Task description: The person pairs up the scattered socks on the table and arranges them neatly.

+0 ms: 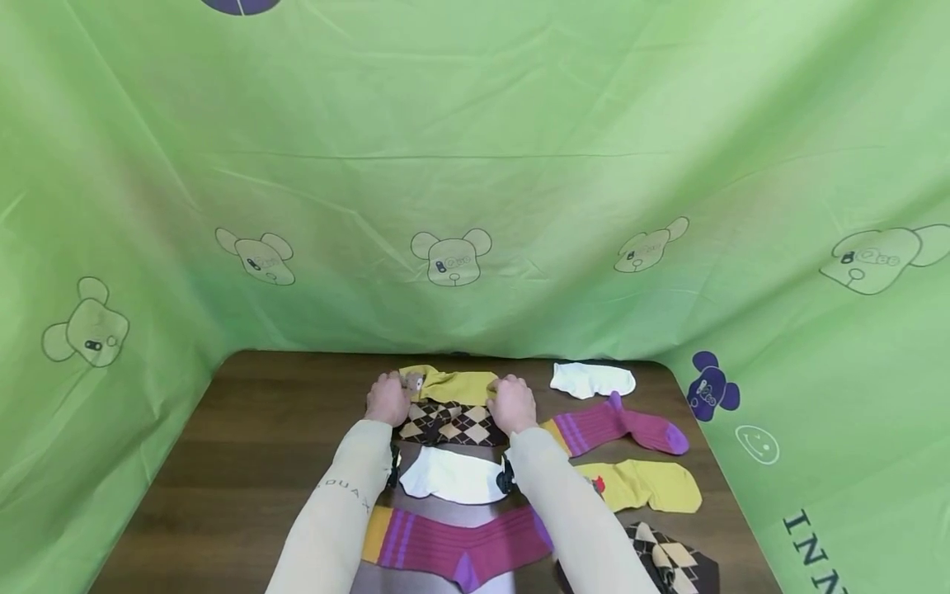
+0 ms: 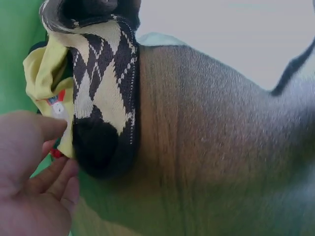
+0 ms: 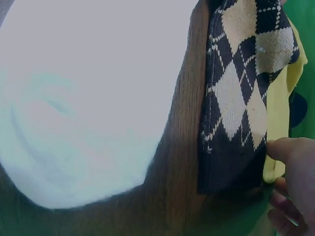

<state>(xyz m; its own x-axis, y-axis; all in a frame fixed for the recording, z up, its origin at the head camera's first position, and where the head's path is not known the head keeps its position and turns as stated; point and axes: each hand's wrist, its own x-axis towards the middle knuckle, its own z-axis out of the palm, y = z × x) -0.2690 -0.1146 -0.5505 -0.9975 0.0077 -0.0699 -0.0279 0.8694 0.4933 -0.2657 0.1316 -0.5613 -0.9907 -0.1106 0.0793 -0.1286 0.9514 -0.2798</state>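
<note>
A yellow sock (image 1: 460, 386) with a small printed figure lies across the back of the table, stretched between both hands. My left hand (image 1: 388, 400) pinches its left end; in the left wrist view, thumb and fingers (image 2: 61, 179) meet at the yellow fabric (image 2: 49, 73). At the other end, my right hand (image 1: 514, 404) pinches the sock between thumb and fingers, as the right wrist view shows on the yellow edge (image 3: 278, 113). Just in front lies a black and beige argyle sock (image 1: 463, 425), bunched at its middle. Nearer still is a white sock (image 1: 453, 476), between the forearms.
A purple striped sock (image 1: 438, 544) lies nearest me. On the right are a white sock (image 1: 592, 380), a purple sock (image 1: 631, 425), a yellow sock (image 1: 653, 485) and an argyle sock (image 1: 679, 561). Green cloth (image 1: 460, 322) surrounds the wooden table (image 1: 245, 462).
</note>
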